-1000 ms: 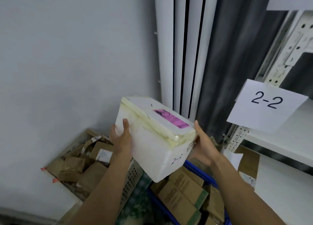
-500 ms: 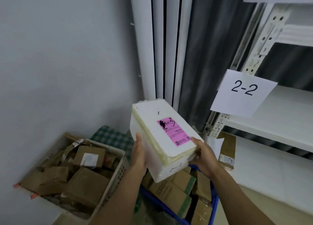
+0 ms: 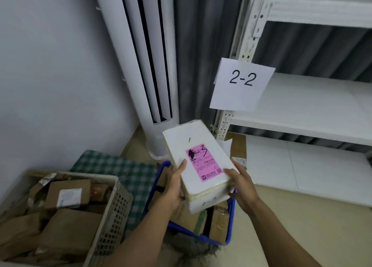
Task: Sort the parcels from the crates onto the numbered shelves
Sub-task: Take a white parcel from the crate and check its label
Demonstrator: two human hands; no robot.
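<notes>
White foam parcel box (image 3: 198, 162), pink-labelled, marked 2-3, is gripped by left hand (image 3: 174, 188) and right hand (image 3: 243, 188); shelf 2-3 likely must be found.

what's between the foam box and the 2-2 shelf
Nothing visible. The white foam box, gripped by the left hand and right hand, has open air to the shelf; the 2-2 sign hangs at its corner.

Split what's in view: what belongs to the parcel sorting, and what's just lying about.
Job: white foam box, held in left hand and right hand; blue crate; beige crate of brown parcels; shelf with its 2-2 sign.
Lying about: white tower unit; checked cloth; grey curtain.
</notes>
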